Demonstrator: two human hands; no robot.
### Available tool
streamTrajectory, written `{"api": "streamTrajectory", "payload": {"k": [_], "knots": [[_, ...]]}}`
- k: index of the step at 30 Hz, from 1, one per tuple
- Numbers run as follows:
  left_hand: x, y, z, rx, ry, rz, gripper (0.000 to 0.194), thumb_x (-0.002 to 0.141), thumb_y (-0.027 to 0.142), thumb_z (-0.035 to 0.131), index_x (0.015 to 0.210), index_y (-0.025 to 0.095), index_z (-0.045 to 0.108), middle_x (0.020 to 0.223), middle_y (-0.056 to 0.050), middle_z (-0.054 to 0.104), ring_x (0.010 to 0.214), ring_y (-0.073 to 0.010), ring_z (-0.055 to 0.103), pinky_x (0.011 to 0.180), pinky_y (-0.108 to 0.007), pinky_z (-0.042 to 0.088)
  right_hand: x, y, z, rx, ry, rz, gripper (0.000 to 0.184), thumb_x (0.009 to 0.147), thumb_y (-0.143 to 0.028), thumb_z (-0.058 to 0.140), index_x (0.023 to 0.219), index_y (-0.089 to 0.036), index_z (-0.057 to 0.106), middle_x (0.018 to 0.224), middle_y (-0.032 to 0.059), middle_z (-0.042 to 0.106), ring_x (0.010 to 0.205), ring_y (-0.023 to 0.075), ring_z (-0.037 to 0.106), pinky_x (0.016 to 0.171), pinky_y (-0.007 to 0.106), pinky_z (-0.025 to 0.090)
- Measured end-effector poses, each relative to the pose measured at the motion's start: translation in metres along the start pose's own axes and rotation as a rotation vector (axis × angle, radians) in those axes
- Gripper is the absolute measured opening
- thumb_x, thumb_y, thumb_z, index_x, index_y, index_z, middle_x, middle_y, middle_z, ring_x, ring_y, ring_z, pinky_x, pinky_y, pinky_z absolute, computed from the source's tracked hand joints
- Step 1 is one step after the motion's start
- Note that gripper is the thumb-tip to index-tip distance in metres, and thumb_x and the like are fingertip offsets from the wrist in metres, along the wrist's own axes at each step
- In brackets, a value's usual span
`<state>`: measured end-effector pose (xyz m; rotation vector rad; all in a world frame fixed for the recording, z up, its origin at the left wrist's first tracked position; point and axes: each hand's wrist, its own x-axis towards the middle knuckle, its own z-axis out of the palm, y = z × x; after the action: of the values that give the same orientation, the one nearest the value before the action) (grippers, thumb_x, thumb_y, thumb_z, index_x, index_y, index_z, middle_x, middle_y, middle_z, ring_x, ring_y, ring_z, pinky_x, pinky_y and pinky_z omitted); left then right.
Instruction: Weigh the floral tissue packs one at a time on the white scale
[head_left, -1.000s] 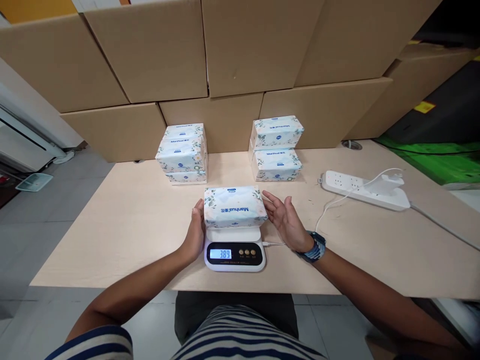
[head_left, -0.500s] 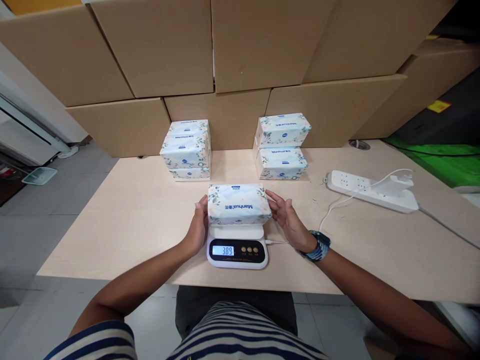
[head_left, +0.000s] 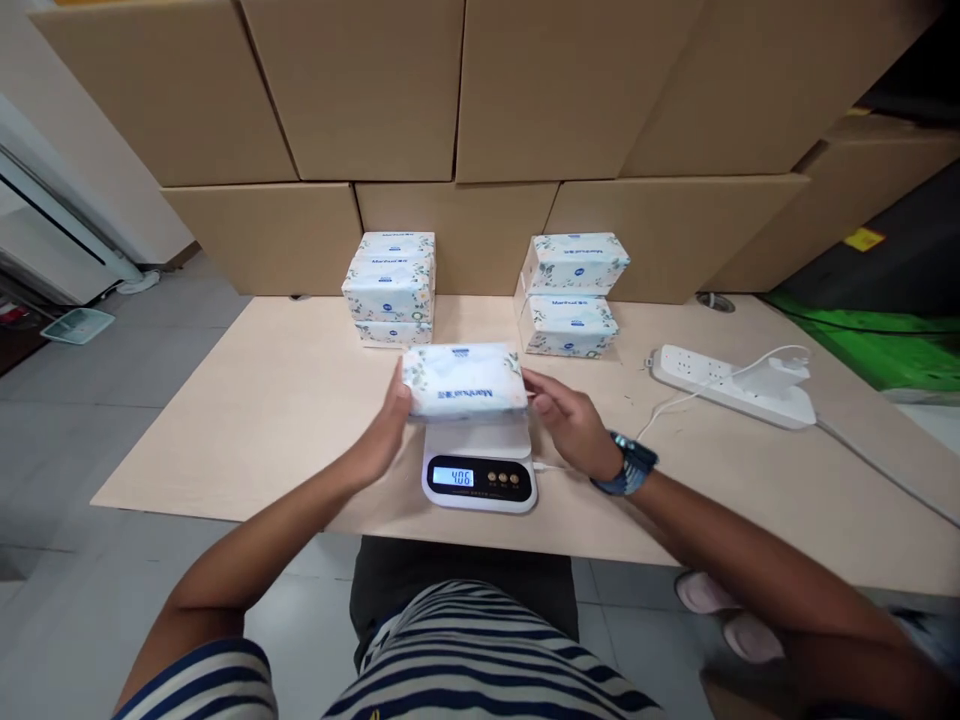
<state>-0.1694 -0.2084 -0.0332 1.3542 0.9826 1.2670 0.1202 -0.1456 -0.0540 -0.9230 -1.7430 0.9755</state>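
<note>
Between my two hands is a white tissue pack (head_left: 469,382) with a floral print and blue lettering, slightly blurred. My left hand (head_left: 384,425) presses on its left end, thumb toward me. Fingers of my right hand (head_left: 574,425) grip its right end; some fingertips are hidden behind it. The pack is over the back of a white kitchen scale (head_left: 480,500) and looks slightly raised and off to the left. The scale's lit display (head_left: 454,477) reads 4.06. Whether the pack still touches the platform I cannot tell.
Stacked tissue packs stand at the back left (head_left: 388,290) and back right (head_left: 574,300). Cardboard boxes (head_left: 457,235) form a wall behind them. A white power strip (head_left: 735,385) with a plugged-in charger lies on the right, its cable running to the scale.
Both hands have closed on the tissue pack's ends, and it has shifted left relative to the scale. The reading went from 3.89 to 4.06. The camera view has shifted slightly.
</note>
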Motion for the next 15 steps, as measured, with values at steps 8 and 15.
{"api": "streamTrajectory", "payload": {"k": [8,15], "knots": [[0.022,0.035,-0.096,0.022,0.238,0.085,0.084,0.102,0.084,0.049,0.155,0.021,0.064,0.165,-0.009,0.066,0.174,-0.033,0.034,0.146,-0.05,0.029,0.102,-0.05,0.082,0.096,-0.257,-0.02,0.089,0.095,-0.092,0.052,0.145,-0.022,0.073,0.151,0.0111,0.076,0.143,0.0329,0.07,0.118,0.052,0.061],[0.04,-0.043,-0.123,-0.068,0.215,-0.139,0.082,0.095,0.076,0.072,0.155,0.022,0.063,0.166,-0.014,0.065,0.166,-0.0377,0.048,0.143,-0.056,0.032,0.116,-0.02,0.124,-0.242,-0.299,0.171,0.05,0.095,-0.065,0.075,0.114,-0.019,0.077,0.123,0.0133,0.084,0.121,0.0321,0.078,0.11,0.046,0.06]]}}
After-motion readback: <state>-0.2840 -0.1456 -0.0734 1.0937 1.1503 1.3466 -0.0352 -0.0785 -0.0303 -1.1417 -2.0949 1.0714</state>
